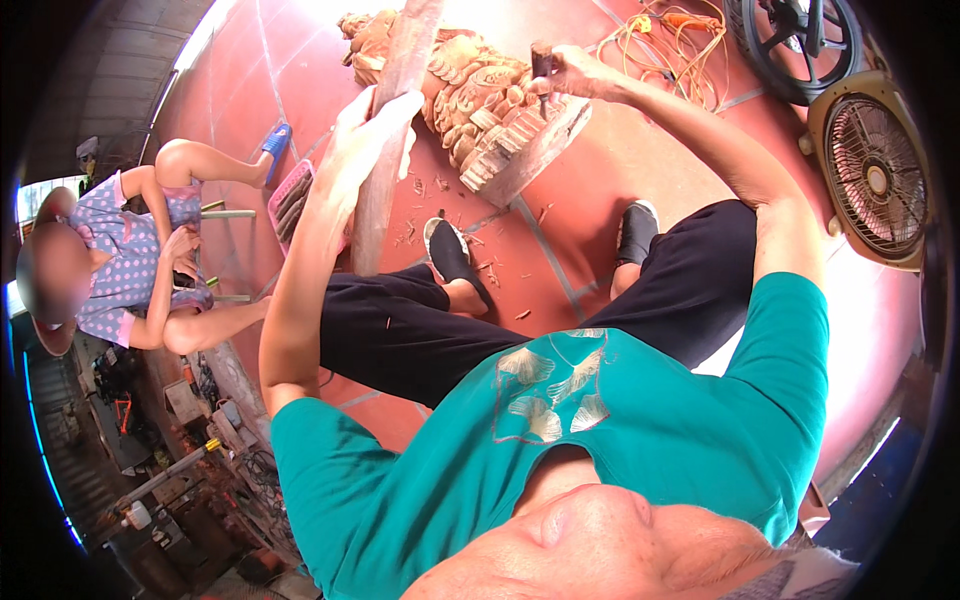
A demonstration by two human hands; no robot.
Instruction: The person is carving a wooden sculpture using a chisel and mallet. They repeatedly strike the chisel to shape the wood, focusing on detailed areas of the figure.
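The left hand (368,140) is clamped on a wooden plank (372,210); the right hand (582,75) grips a dark handle (541,62). On red tiles (535,285), a pink basket (290,182) holds slim brownish pieces (291,213); beyond the feet (455,252) lies a wood carving (475,95).

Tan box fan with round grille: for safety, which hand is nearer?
Right. The right hand is left of the fan; the left hand, gripping a long wooden board, is farther left.

The upper edge cuts off your wooden plank (376,205) and the black wheel (815,30). The plank hides part of the carving (480,100), your right hand (580,75) covers some of the dark tool (542,58), and the seated person's head (58,265) is blurred.
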